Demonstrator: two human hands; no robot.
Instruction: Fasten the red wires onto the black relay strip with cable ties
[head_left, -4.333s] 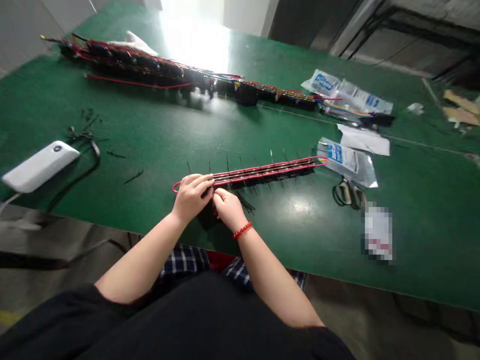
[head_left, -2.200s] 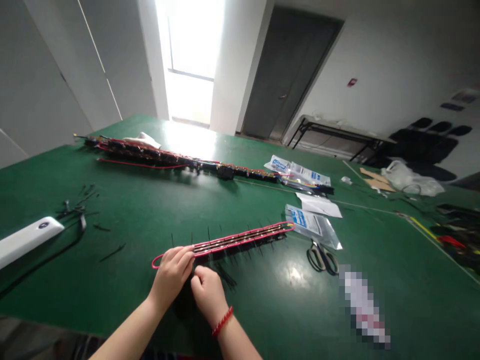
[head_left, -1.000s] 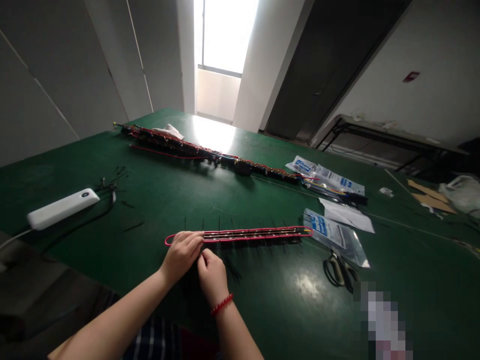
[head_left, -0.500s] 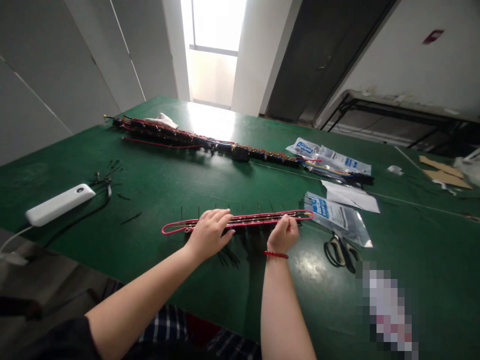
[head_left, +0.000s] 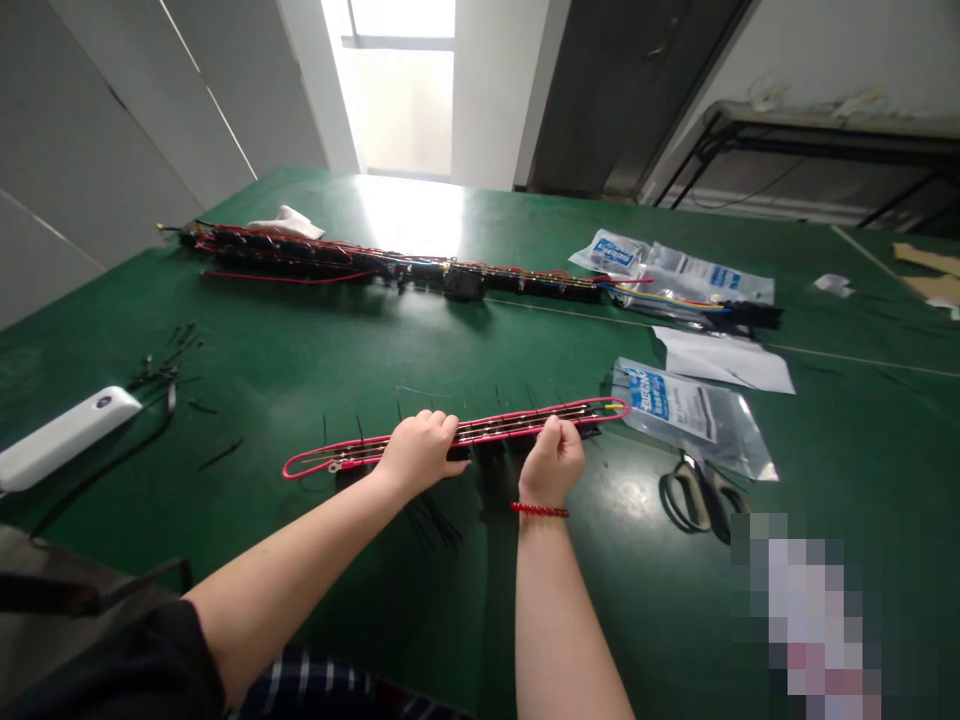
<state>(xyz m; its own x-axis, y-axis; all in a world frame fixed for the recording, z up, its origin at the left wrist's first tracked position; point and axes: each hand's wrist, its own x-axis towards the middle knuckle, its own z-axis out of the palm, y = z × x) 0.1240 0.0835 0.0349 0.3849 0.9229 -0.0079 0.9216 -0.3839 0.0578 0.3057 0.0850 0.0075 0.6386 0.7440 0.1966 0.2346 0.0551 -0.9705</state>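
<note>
A flat wire harness (head_left: 495, 430) lies across the green table in front of me, wrapped in a red loop of wire with black cable ties sticking out along it. My left hand (head_left: 420, 452) is closed over its middle, and my right hand (head_left: 551, 462) grips it nearer the right end. The red loop's left end (head_left: 315, 463) reaches past my left hand. A loose bunch of black cable ties (head_left: 431, 522) lies just below the harness. A much longer harness (head_left: 390, 268) stretches across the far side of the table.
Clear plastic bags with blue labels (head_left: 675, 415) and a white paper sheet (head_left: 724, 360) lie to the right. Black-handled scissors (head_left: 697, 500) sit near my right hand. A white box with a cable (head_left: 67, 438) and cut tie scraps lie left. A pixelated object (head_left: 810, 620) covers the lower right.
My right hand has moved along the harness to the right, away from my left hand, and now grips it. The view has tilted downward, and the harness sits lower and rotated slightly.
</note>
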